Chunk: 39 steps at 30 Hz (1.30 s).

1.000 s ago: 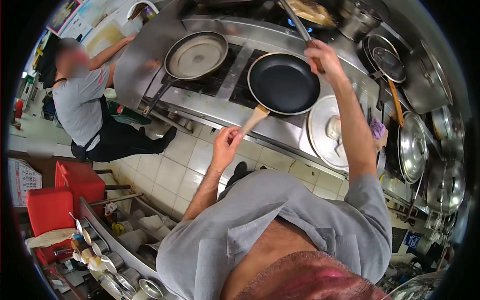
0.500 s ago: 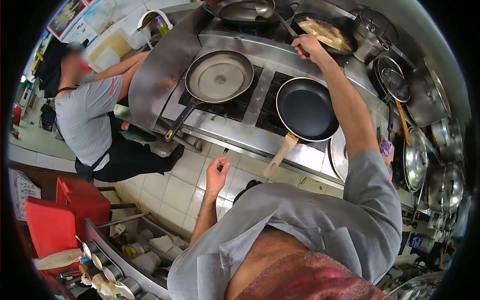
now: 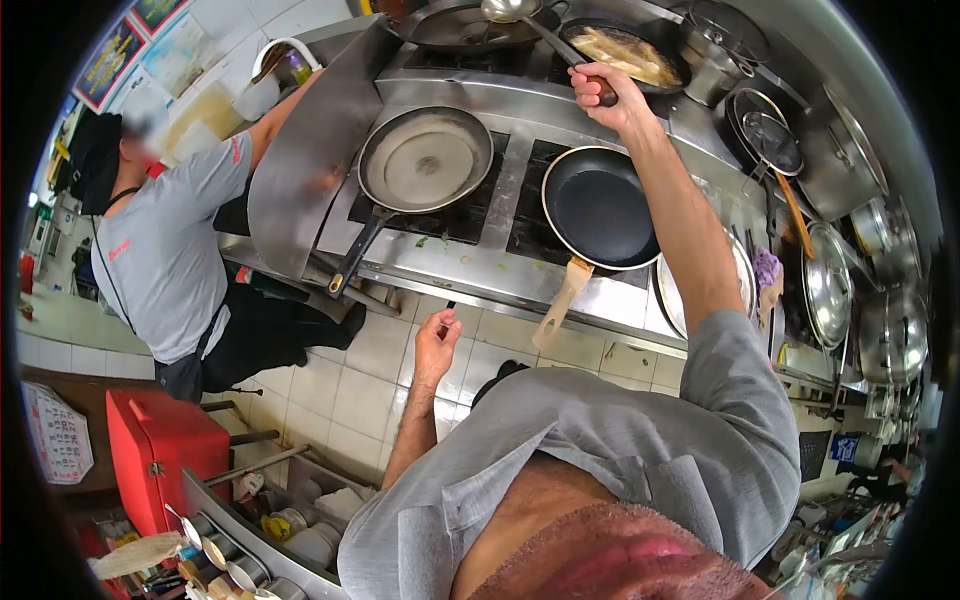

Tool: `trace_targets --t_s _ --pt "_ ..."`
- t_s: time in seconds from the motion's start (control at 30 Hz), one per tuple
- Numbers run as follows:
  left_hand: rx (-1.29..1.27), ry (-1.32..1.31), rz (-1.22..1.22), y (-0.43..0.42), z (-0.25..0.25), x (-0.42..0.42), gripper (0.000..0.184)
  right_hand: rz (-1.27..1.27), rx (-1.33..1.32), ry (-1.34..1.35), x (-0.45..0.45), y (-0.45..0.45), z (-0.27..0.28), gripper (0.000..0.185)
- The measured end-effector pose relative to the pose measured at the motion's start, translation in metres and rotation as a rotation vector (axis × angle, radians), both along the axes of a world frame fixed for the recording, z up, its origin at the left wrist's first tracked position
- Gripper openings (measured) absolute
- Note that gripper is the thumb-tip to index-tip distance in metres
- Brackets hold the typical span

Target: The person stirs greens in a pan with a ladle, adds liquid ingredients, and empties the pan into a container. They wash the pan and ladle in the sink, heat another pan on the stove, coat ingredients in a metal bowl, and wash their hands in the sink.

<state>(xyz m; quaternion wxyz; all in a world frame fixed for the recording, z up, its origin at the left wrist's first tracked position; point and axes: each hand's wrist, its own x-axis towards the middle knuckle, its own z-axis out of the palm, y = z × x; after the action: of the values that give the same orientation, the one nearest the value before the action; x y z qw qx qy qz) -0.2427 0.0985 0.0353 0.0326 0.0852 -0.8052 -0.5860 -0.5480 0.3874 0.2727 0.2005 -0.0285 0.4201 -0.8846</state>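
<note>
My right hand [image 3: 607, 95] is closed around the dark handle end of a metal ladle [image 3: 512, 10]. The ladle's bowl is over a dark wok [image 3: 440, 30] at the back of the stove. Just beyond that hand, a black pan holds pale golden food [image 3: 630, 55]. My left hand [image 3: 436, 345] is low before the stove's front edge, fingers curled together by a small dark piece [image 3: 450, 306]; whether it grips this is unclear. On the front burners sit a worn grey frying pan [image 3: 425, 160] and a black frying pan [image 3: 602, 210] with a beige handle.
A curved metal shield [image 3: 310, 165] separates the stove from a co-worker in a grey shirt [image 3: 165, 250]. Lids, strainers and a steel pot [image 3: 840, 155] crowd the right side. Behind on the left are a red box [image 3: 165, 455] and a container rail [image 3: 260, 530].
The view has shifted slightly. My right hand has turned so the ladle's handle end shows, the ladle still over the wok. The co-worker has turned further away. My left hand stays about where it was.
</note>
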Motion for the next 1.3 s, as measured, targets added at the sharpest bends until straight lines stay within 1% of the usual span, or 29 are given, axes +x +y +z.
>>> trace_targets --t_s 0.1,0.2,0.23,0.27,0.3,0.37,0.4,0.47,0.5,0.53,0.6,0.63,0.67,0.73,0.77,0.83,0.87,0.9,0.93,0.97,1.0,1.03,1.07,1.1,1.13,1.17,1.23,1.27,1.3 --pt "0.02 0.018 -0.045 0.014 -0.005 0.0 0.023 0.057 -0.049 0.032 0.043 0.025 0.012 0.008" --pt "0.045 -0.02 -0.123 0.041 -0.008 -0.003 0.027 0.036 -0.022 0.025 0.096 0.057 0.015 0.012" --pt "0.113 -0.002 -0.136 0.053 -0.009 -0.004 0.028 0.051 -0.027 0.004 0.116 0.069 0.014 0.013" --pt "0.18 0.008 -0.151 0.066 -0.011 -0.004 0.03 -0.008 0.027 0.024 0.142 0.077 0.013 0.015" --pt "0.181 -0.012 -0.168 0.079 -0.004 -0.003 0.03 -0.027 0.026 0.005 0.164 0.089 0.009 0.015" --pt "-0.347 0.354 -0.104 0.108 0.014 0.001 0.035 -0.036 0.107 -0.025 0.208 0.117 -0.002 0.022" --pt "-0.34 0.331 -0.126 0.126 0.029 0.009 0.035 -0.055 0.138 -0.088 0.23 0.129 -0.007 0.031" --pt "-0.211 0.368 -0.419 0.167 0.055 0.018 0.038 -0.035 0.193 -0.086 0.269 0.155 -0.024 0.033" --pt "-0.22 0.395 -0.552 0.189 0.051 0.024 0.043 -0.032 0.205 -0.117 0.287 0.162 -0.031 0.033" --pt "-0.229 0.429 -0.679 0.215 0.045 0.027 0.048 -0.078 0.307 -0.143 0.305 0.168 -0.034 0.034" --pt "-0.122 0.233 -0.741 0.269 0.028 0.026 0.058 -0.093 0.372 -0.153 0.335 0.177 -0.045 0.037" --pt "-0.069 0.096 -0.717 0.294 0.016 0.02 0.062 -0.103 0.403 -0.169 0.346 0.183 -0.054 0.039" --pt "-0.014 -0.037 -0.69 0.321 0.0 0.009 0.067 -0.141 0.512 -0.191 0.357 0.184 -0.059 0.043" --pt "-0.096 -0.088 -0.55 0.376 -0.055 -0.015 0.069 -0.241 0.661 -0.199 0.374 0.185 -0.072 0.052" --pt "0.128 0.058 -0.622 0.398 -0.09 -0.03 0.064 -0.203 0.801 -0.163 0.379 0.188 -0.075 0.051" --pt "-0.133 -0.092 -0.502 0.412 -0.026 -0.02 0.059 -0.185 1.048 -0.012 0.387 0.191 -0.092 0.049" --pt "-0.135 -0.095 -0.502 0.417 -0.029 -0.023 0.059 -0.217 1.219 0.113 0.391 0.193 -0.106 0.049" --pt "-0.171 -0.037 -0.629 0.421 -0.033 -0.031 0.054 -0.214 1.216 0.109 0.396 0.193 -0.115 0.049" --pt "-0.208 0.029 -0.755 0.425 -0.038 -0.038 0.05 -0.281 1.339 0.221 0.398 0.191 -0.122 0.049" --pt "-0.209 0.029 -0.755 0.418 -0.033 -0.036 0.05 -0.349 1.461 0.334 0.399 0.19 -0.13 0.05" --pt "-0.239 0.099 -0.854 0.403 -0.021 -0.032 0.048 -0.343 1.445 0.38 0.398 0.195 -0.146 0.05" --pt "-0.268 0.17 -0.951 0.383 -0.004 -0.026 0.045 -0.343 1.445 0.381 0.399 0.194 -0.138 0.05" --pt "-0.473 0.245 -0.851 0.359 0.025 -0.016 0.043 -0.307 1.24 0.181 0.399 0.19 -0.122 0.05" --pt "-0.568 0.392 -0.763 0.333 0.044 -0.015 0.044 -0.27 1.027 -0.014 0.401 0.186 -0.109 0.05" --pt "-0.577 0.53 -0.648 0.302 0.053 -0.02 0.041 -0.262 0.95 -0.069 0.401 0.184 -0.103 0.053" --pt "-0.636 0.513 -0.581 0.269 0.072 -0.027 0.041 -0.265 0.948 -0.064 0.398 0.181 -0.101 0.053" --pt "-0.649 0.337 -0.365 0.209 0.072 -0.034 0.046 -0.384 0.497 -0.197 0.393 0.173 -0.098 0.057" --pt "-0.866 0.361 -0.278 0.184 0.053 -0.036 0.044 -0.379 0.362 -0.172 0.384 0.17 -0.092 0.052" --pt "-0.867 0.36 -0.275 0.175 0.048 -0.035 0.044 -0.357 0.319 -0.14 0.372 0.165 -0.088 0.042"
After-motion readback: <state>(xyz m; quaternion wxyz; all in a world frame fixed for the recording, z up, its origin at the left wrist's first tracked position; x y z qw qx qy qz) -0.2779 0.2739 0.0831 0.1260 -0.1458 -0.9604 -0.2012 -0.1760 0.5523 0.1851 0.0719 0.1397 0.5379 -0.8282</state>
